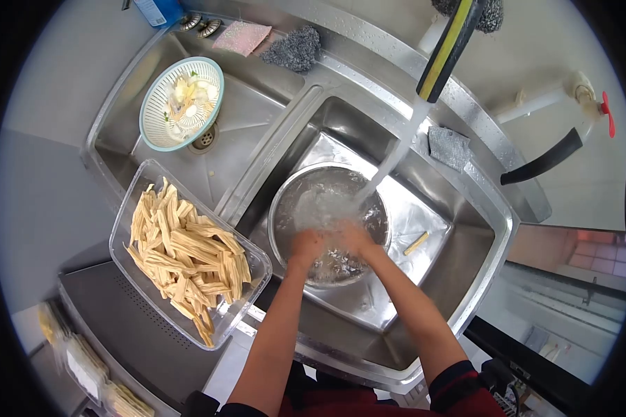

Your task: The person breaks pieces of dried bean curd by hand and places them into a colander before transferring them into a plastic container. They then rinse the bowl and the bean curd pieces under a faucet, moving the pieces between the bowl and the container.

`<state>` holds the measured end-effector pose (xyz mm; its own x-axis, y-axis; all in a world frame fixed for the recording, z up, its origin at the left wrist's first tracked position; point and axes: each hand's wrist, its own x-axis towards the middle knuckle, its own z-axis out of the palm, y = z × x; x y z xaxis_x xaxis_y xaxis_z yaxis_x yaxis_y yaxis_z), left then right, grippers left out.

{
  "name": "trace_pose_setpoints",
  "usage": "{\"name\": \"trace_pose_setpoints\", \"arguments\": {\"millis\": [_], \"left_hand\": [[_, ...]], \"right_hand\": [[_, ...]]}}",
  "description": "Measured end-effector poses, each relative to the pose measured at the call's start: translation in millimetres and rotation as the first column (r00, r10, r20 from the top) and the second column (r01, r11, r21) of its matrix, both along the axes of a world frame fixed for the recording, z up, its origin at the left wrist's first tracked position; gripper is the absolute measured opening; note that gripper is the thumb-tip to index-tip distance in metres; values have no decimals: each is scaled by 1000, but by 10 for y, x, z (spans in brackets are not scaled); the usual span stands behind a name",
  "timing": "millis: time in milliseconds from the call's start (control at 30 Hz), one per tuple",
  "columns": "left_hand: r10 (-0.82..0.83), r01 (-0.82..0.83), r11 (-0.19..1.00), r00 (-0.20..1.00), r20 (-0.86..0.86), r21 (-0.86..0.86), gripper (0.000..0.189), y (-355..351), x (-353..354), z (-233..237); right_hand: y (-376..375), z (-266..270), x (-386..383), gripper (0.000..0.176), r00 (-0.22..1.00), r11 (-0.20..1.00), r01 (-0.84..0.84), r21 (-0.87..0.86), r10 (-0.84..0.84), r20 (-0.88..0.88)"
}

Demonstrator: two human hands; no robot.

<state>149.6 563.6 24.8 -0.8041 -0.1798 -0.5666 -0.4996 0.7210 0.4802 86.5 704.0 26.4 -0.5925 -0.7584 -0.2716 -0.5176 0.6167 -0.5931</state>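
1. Bare forearms reach up from dark sleeves at the near edge of the frame, both meeting in one bowl.
2. The left hand (306,244) and right hand (355,240) are side by side, touching or nearly so, down in the water at the near side of the bowl (290,197).
3. Splashing water blurs the fingers. I cannot tell whether they are open, closed or gripping something.
4. The bowl is steel, round and full of churning water. It stands on the floor of the right basin (459,257).
5. A stream (396,149) falls slantwise from the tap (448,48) and lands in the bowl just beyond the hands.
6. One pale strip (416,243) lies on the basin floor, right of the bowl and apart from it.
7. A grey pad (448,146) sits on the far rim of that basin.
8. Left of the bowl, a clear tray (118,233) rests over the near edge of the left basin (247,115). It is heaped with yellow sticks (188,257).
9. Farther off in the left basin, a pale colander (148,111) stands over the drain with white and green scraps inside.
10. On the back ledge lie a pink cloth (241,36) and a steel scourer (295,48), just beside each other.
11. At the far right, a red valve (607,111) is on the wall pipe, with a black hose (542,163) below it.
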Motion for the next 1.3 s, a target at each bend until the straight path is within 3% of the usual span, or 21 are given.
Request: {"name": "trace_pose_setpoints", "arguments": {"millis": [67, 133, 200, 267, 333, 400, 433, 467, 500, 533, 600, 633, 700, 767, 800, 833, 967, 1067, 1100, 1233, 1300], "left_hand": [[161, -157, 983, 986, -36, 99, 35, 112, 157, -151], [316, -300, 932, 947, -50, 202, 36, 218, 208, -109], [514, -485, 806, 857, 5, 340, 42, 289, 168, 135], [593, -562, 771, 805, -15, 301, 41, 439, 258, -182], [660, -628, 730, 750, -40, 270, 39, 508, 318, -259], [830, -732, 315, 521, 199, 604, 36, 549, 348, -187], [831, -729, 312, 520, 196, 609, 36, 555, 340, -272], [858, -788, 138, 398, 325, 600, 35, 542, 323, -338], [852, -824, -39, 268, 450, 566, 33, 544, 336, -400], [852, -823, -41, 267, 450, 567, 33, 563, 345, -457], [795, -753, -393, 10, 606, 528, 35, 523, 199, 6], [795, -747, -399, 8, 607, 532, 35, 528, 161, 58], [936, -724, -153, 113, 334, 673, 32, 545, 177, 110], [930, -721, -87, 189, 316, 687, 28, 515, 197, 198], [919, -710, -15, 267, 289, 704, 24, 471, 188, 296], [902, -667, 242, 422, 90, 704, 25, 458, 105, 765], [886, -550, -159, 287, 365, 820, 20, 509, 86, 1232], [891, -464, -76, 366, 269, 883, 18, 324, 165, 1758], [931, -480, -51, 293, 215, 876, 16, 245, 225, 1961], [986, -342, -130, 51, 157, 930, 20, -363, 662, 2371], [993, -358, -97, 22, 112, 929, 32, -797, 943, 2469]], "right_hand": [[70, -193, 152, 42, 993, 990, 99, -96, -104, -49], [91, -279, 260, 45, 863, 929, 305, 209, -362, 352], [22, -192, 281, 45, 804, 903, 356, 240, -427, 415], [-52, -158, 365, 44, 729, 873, 400, 279, -488, 479], [-104, -200, 456, 38, 489, 690, 694, 208, -662, 568], [-159, -272, 623, 39, 416, 575, 804, 155, -728, 545], [-205, -314, 662, 39, 335, 446, 890, 94, -780, 528], [-270, -294, 685, 39, 338, 448, 889, 92, -780, 527], [-325, -270, 728, 33, 141, 263, 959, 103, -763, 631], [-364, -244, 745, 28, -50, 71, 988, 138, -693, 720], [-397, -202, 738, 29, 70, 149, 987, 67, -753, 654], [-414, -171, 712, 30, 189, 234, 972, 4, -796, 576], [-506, 248, 648, 27, 122, 174, 985, 16, -750, 651], [-575, 645, 611, 25, 53, 115, 993, 39, -692, 720], [-581, 783, 588, 24, 154, 152, 986, -64, -716, 681], [-573, 839, 574, 23, 252, 191, 968, -164, -734, 631], [-611, 1398, 578, 18, 268, 111, 961, -254, -607, 748], [-711, 1952, 634, 21, 358, 170, 929, -328, -634, 685], [-778, 2080, 686, 21, 362, 177, 928, -327, -628, 688], [-1418, 2408, 893, 27, 772, 348, 636, -689, -307, 557], [-1628, 2328, 892, 22, 866, 607, 445, -658, -104, 490]]}}
